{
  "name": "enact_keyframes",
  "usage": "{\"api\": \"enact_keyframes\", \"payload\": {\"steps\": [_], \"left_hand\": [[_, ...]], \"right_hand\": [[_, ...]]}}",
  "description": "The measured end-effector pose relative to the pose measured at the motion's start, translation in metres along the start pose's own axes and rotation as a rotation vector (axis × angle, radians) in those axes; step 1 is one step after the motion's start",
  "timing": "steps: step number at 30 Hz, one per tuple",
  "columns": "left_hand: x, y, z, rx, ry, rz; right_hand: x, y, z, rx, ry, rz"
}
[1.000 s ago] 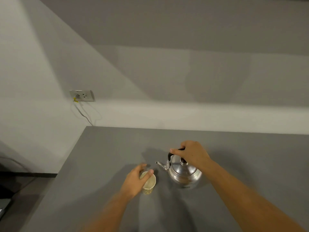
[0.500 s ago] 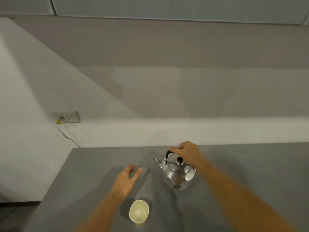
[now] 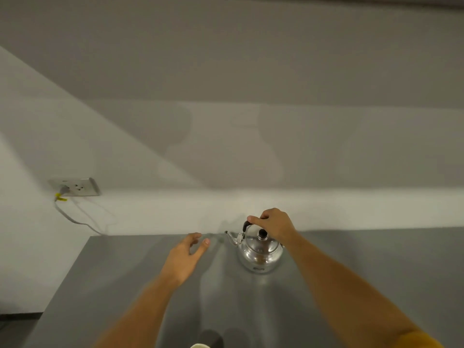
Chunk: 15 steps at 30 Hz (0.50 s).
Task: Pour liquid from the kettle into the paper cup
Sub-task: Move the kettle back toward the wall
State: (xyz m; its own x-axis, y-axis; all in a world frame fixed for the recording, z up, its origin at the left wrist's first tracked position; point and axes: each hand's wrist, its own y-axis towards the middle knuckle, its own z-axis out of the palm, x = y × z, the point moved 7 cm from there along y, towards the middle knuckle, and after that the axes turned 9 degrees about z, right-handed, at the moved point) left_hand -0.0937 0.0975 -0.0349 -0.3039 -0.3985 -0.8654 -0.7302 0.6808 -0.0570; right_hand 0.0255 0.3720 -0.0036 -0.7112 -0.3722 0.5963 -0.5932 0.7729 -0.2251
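A shiny steel kettle (image 3: 261, 254) stands on the grey table (image 3: 376, 272), its spout pointing left and its lid knob black. My right hand (image 3: 272, 222) is closed over the kettle's black handle from above. My left hand (image 3: 185, 254) hovers open over the table to the left of the spout, fingers apart, holding nothing. Only the pale rim of the paper cup (image 3: 199, 345) shows, at the very bottom edge of the view, near me and well short of both hands.
The table's left edge (image 3: 65, 280) drops to the floor. A white wall runs close behind the table. A wall socket (image 3: 75, 187) with a plugged-in grey cable (image 3: 72, 218) sits at the left.
My left hand let go of the cup and moved away from it, toward the kettle's spout. The view tilted up, so the cup slid to the bottom edge. My right hand stayed on the handle.
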Motion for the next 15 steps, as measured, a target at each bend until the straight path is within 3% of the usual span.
{"api": "enact_keyframes", "payload": {"steps": [15], "left_hand": [[0.007, 0.016, 0.002, 0.016, 0.035, -0.019]], "right_hand": [[-0.004, 0.025, 0.004, -0.002, 0.015, -0.009]]}}
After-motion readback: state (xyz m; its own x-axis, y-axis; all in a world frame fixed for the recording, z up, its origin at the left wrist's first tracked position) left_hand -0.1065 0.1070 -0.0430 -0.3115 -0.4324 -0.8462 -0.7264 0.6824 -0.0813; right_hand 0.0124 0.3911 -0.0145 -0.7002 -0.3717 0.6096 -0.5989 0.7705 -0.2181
